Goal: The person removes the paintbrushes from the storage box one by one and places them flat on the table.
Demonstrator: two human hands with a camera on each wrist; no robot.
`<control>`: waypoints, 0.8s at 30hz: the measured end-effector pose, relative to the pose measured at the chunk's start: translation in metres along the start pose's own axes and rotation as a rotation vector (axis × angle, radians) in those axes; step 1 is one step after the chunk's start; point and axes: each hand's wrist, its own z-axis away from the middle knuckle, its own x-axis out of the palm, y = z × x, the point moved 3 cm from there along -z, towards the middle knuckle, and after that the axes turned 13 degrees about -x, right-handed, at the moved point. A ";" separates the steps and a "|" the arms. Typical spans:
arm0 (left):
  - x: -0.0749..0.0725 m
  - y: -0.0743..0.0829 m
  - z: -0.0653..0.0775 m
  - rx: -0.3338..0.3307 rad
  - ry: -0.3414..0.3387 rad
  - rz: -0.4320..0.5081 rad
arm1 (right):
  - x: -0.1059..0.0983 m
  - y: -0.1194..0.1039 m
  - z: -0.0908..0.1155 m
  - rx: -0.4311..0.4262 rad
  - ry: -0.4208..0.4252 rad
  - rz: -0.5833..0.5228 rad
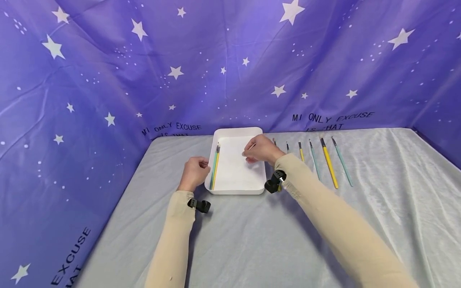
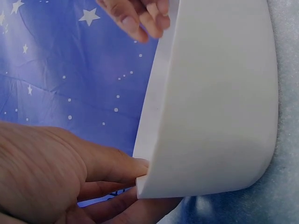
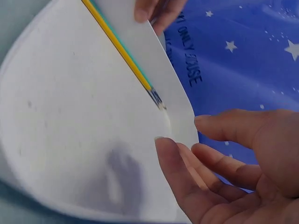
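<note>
A white rectangular tray [image 1: 239,191] sits on the cloth-covered table. My left hand [image 1: 194,173] pinches its left rim between thumb and fingers; in the left wrist view the thumb [image 2: 124,169] lies on the inner side of the wall. Along the tray's left side lie two slim paintbrushes side by side, a yellow one [image 3: 122,52] and a teal one [image 1: 215,166], bristles toward the far end. Over the tray's right half hovers my right hand [image 1: 262,149]. Its fingers are loosely bent, thumb apart from them, holding nothing in the right wrist view.
Several paintbrushes lie in a spread row right of the tray, among them a thick yellow brush [image 1: 329,166] and a teal brush [image 1: 342,162]. My right forearm partly covers the nearer ones. A purple star-patterned curtain [image 1: 230,80] hangs behind the grey table cloth [image 1: 237,236].
</note>
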 end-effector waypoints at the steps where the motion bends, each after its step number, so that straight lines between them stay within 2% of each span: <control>1: 0.000 0.000 0.000 0.002 0.000 -0.001 | 0.003 -0.001 -0.001 -0.006 -0.014 0.006; 6: -0.001 0.001 -0.001 0.010 0.005 -0.004 | 0.019 -0.006 -0.006 -0.022 -0.050 0.008; 13: 0.000 -0.003 -0.002 -0.012 -0.011 0.008 | 0.043 -0.009 -0.013 0.010 -0.095 -0.105; 24: -0.002 -0.002 -0.003 0.002 -0.013 0.011 | 0.070 -0.020 -0.024 0.020 -0.093 -0.138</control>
